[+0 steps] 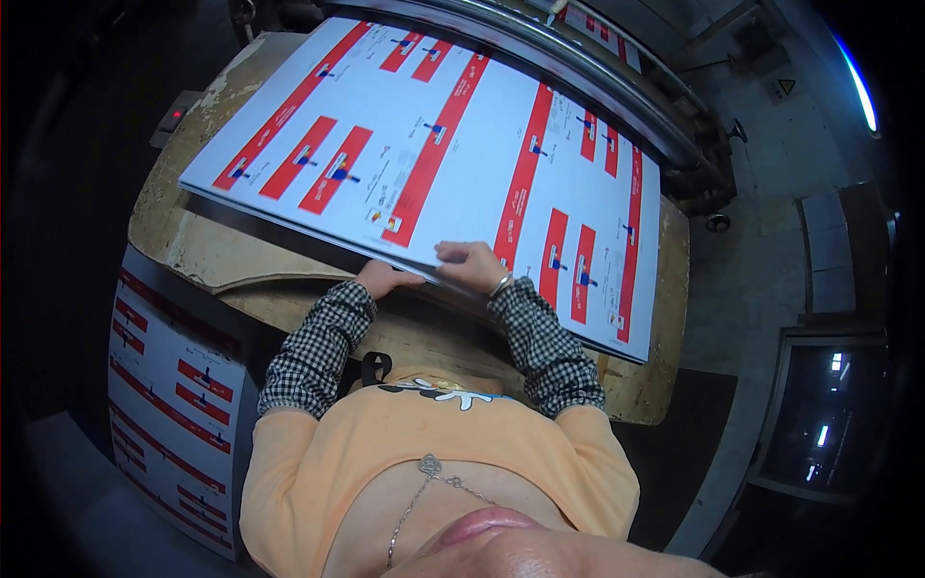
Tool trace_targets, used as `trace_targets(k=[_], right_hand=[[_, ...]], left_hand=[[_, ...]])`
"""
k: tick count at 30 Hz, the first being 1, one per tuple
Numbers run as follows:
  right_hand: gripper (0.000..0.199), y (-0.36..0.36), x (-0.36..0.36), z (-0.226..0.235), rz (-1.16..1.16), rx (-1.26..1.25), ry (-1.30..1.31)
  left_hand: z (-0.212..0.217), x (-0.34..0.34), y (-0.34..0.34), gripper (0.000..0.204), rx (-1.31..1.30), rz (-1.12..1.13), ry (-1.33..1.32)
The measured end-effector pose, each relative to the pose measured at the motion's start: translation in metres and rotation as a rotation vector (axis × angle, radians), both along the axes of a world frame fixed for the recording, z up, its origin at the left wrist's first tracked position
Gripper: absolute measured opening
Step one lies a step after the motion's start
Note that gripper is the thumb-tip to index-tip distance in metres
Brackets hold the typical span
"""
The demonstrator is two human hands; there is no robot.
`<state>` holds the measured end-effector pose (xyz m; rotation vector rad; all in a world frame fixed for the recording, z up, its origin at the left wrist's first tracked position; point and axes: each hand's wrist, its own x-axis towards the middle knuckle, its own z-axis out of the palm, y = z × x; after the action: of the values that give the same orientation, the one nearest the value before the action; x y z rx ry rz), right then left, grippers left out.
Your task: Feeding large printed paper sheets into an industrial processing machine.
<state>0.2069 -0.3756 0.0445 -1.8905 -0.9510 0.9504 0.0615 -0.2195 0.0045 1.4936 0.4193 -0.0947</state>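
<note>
A stack of large white printed sheets with red bars and small blue marks lies on a worn wooden table in front of me. Both my hands meet at the middle of its near edge. My left hand grips that edge, its fingertips partly hidden under the sheets. Just to the right, my right hand pinches the edge with bent fingers, its thumb side over the top sheet. How many sheets each hand has hold of cannot be made out. Checked sleeves cover both forearms.
Beyond the sheets runs a machine with long metal rollers. The wooden table has a curved cutout near me. More printed sheets stand at lower left. A switch box with a red light sits at the table's left edge.
</note>
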Motion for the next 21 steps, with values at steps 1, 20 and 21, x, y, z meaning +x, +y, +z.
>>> trace_targets(k=[1, 20, 21], right_hand=[[0.034, 0.002, 0.007, -0.001, -0.038, -0.018, 0.004], [0.048, 0.006, 0.014, 0.033, 0.156, -0.131, -0.167], [0.041, 0.004, 0.016, 0.044, 0.054, -0.084, -0.035]], left_hand=[[-0.002, 0.0, -0.001, 0.043, -0.003, 0.0, 0.004], [0.004, 0.003, 0.0, 0.042, 0.024, -0.044, 0.01], [0.007, 0.003, 0.0, 0.042, 0.025, -0.046, 0.01]])
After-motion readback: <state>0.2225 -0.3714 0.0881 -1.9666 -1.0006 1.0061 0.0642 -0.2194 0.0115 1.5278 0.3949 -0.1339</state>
